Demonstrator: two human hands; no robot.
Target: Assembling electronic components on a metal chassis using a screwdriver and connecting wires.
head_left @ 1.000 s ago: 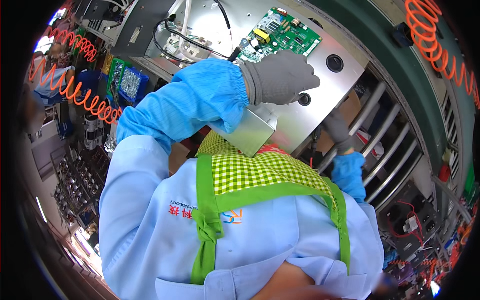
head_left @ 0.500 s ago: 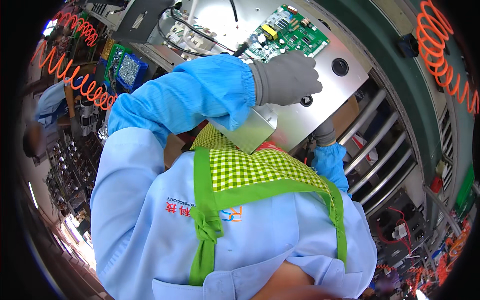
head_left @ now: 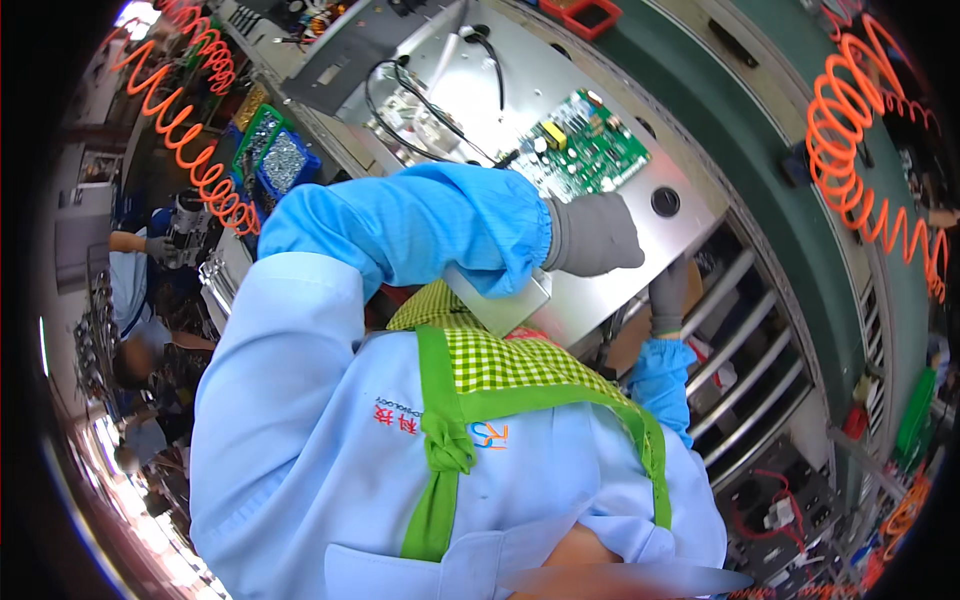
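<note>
Your gloved left hand (head_left: 592, 235) lies flat on the metal panel (head_left: 600, 120) on the bench while your right hand (head_left: 668, 295) grips its near edge underneath: stiff, heavy, sharp-edged, best held by the rims, clear of the fragile circuit board (head_left: 585, 155).

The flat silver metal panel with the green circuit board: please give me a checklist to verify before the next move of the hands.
1. Left hand, grey-gloved, rests on the flat silver metal panel: ok.
2. Right hand contact at the panel's near edge: cannot tell, partly hidden.
3. Green circuit board lies flat on the panel: ok.
4. Black cables stay off the board: ok.
5. Anything gripped in the left hand: cannot tell.
6. Orange coiled hose hangs away from both hands: ok.
</note>
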